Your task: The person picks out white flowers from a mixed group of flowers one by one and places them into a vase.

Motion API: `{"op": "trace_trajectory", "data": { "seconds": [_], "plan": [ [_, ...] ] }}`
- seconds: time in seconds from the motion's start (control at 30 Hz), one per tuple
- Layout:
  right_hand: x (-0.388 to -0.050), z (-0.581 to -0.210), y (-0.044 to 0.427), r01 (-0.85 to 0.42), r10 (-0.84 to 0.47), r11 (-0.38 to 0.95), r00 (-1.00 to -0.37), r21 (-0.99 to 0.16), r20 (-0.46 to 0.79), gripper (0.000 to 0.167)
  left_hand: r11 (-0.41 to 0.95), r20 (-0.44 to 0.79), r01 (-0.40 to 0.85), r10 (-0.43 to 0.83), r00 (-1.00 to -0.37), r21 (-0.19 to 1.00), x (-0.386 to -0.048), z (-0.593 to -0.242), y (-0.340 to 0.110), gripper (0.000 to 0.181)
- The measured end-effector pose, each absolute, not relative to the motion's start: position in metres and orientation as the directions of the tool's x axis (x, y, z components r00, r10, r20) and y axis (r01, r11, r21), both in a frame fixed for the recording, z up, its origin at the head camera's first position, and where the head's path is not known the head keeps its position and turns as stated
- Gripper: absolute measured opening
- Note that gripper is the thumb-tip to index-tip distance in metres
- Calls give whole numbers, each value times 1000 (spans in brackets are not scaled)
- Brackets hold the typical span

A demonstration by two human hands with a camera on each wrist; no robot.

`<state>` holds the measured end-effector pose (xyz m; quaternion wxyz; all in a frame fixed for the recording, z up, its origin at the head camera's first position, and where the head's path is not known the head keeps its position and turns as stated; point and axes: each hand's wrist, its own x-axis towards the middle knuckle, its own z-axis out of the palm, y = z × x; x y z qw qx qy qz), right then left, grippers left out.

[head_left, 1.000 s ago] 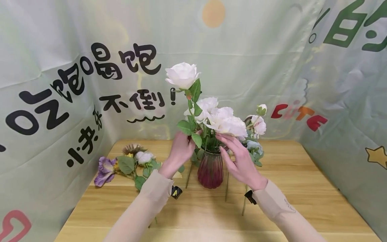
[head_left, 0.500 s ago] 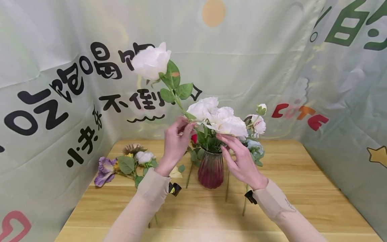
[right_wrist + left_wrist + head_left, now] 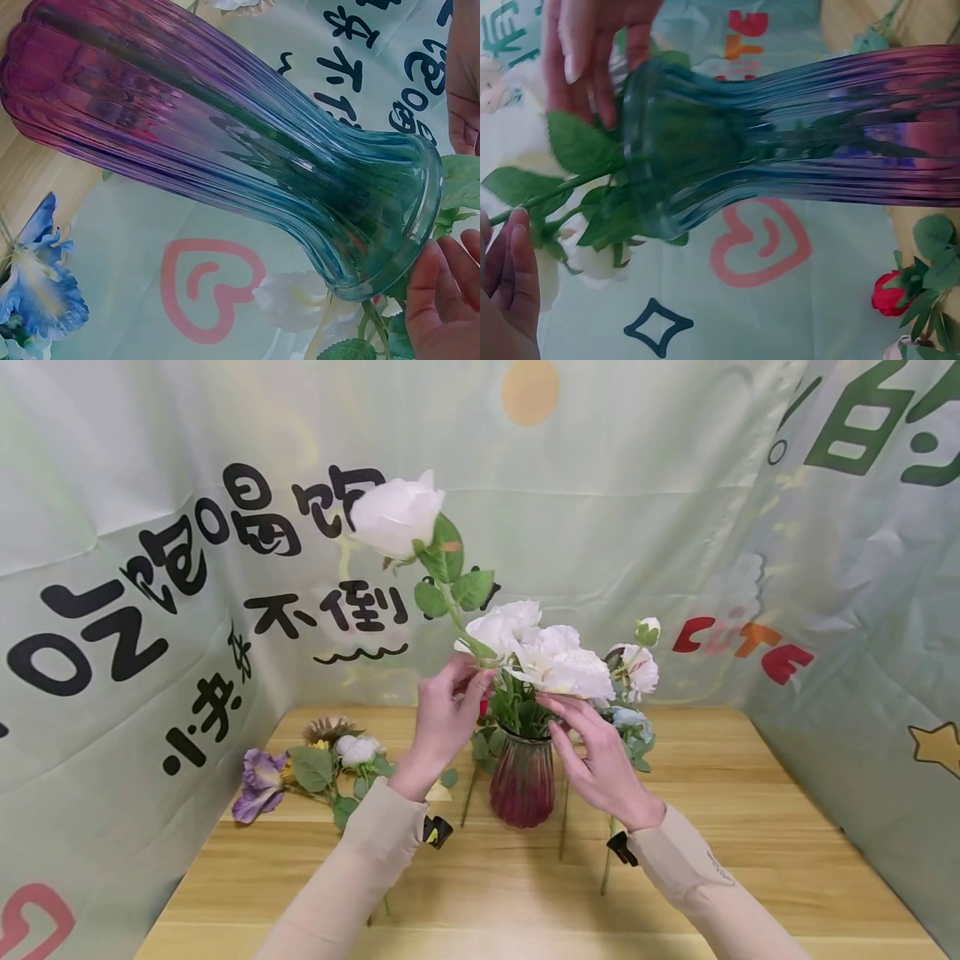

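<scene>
My left hand (image 3: 442, 720) pinches the green stem (image 3: 570, 184) of a white rose (image 3: 397, 517). The bloom leans up and to the left, above the ribbed glass vase (image 3: 522, 789), which fades from green at the neck to deep red below. Several large white flowers (image 3: 566, 667) stand in the vase. At the right side of its mouth my right hand (image 3: 602, 760) has its fingers extended under those petals. In the right wrist view, the fingertips (image 3: 427, 277) are close to the glass rim; whether they touch it I cannot tell. The lower end of the rose stem is hidden by leaves.
On the wooden table (image 3: 705, 843), a purple flower (image 3: 258, 785) and a white bud (image 3: 358, 750) lie at the left. Behind the vase are a red flower (image 3: 890, 292) and, at the right, pink-white (image 3: 640, 672) and blue (image 3: 632, 722) ones. Printed cloth (image 3: 615, 460) encloses the back and sides.
The left hand first lifted the rose up and to the left, its stem tilting more. Since then both have shifted slightly back to the right. The right hand has stayed in place.
</scene>
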<state>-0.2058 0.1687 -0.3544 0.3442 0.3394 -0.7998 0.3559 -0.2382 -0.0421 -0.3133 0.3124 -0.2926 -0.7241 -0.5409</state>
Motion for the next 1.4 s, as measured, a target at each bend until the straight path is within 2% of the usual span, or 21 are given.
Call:
{"op": "trace_trajectory", "data": {
  "seconds": [0.17, 0.37, 0.53, 0.63, 0.73, 0.83, 0.9, 1.0, 1.07, 1.17, 1.27, 1.4],
  "plan": [
    [-207, -356, 170, -781, -284, 524, -537, -340, 794, 37, 328, 751, 755, 168, -638, 568, -237, -321, -35, 12],
    [-208, -359, 176, -784, -260, 523, -520, -334, 814, 37, 509, 684, 690, 242, -689, 515, -231, -325, -30, 13],
    [-209, -359, 179, -796, -259, 507, -507, -331, 822, 27, 568, 643, 684, 320, -696, 458, -230, -328, -27, 12],
    [-208, -359, 180, -796, -256, 511, -501, -324, 827, 26, 606, 637, 687, 354, -685, 402, -229, -330, -26, 12],
    [-207, -359, 181, -788, -257, 516, -516, -335, 817, 33, 638, 612, 671, 372, -698, 377, -228, -331, -25, 13],
    [-207, -359, 183, -794, -257, 500, -518, -347, 816, 34, 662, 565, 642, 380, -732, 386, -225, -330, -25, 20],
    [-207, -360, 183, -800, -253, 492, -509, -343, 822, 34, 677, 537, 620, 377, -755, 396, -223, -330, -26, 31],
    [-206, -361, 185, -803, -242, 481, -509, -353, 826, 33, 679, 531, 615, 375, -760, 401, -221, -331, -30, 40],
    [-206, -361, 185, -802, -236, 479, -510, -358, 827, 32, 659, 559, 634, 370, -742, 404, -221, -333, -32, 44],
    [-204, -362, 186, -799, -225, 469, -521, -378, 823, 32, 597, 616, 682, 364, -699, 422, -223, -338, -35, 39],
    [-203, -363, 186, -797, -220, 466, -525, -384, 822, 34, 493, 639, 711, 342, -689, 502, -225, -343, -38, 35],
    [-202, -364, 187, -795, -213, 461, -529, -393, 821, 34, 346, 621, 677, 272, -735, 650, -224, -351, -42, 30]
  ]
}}
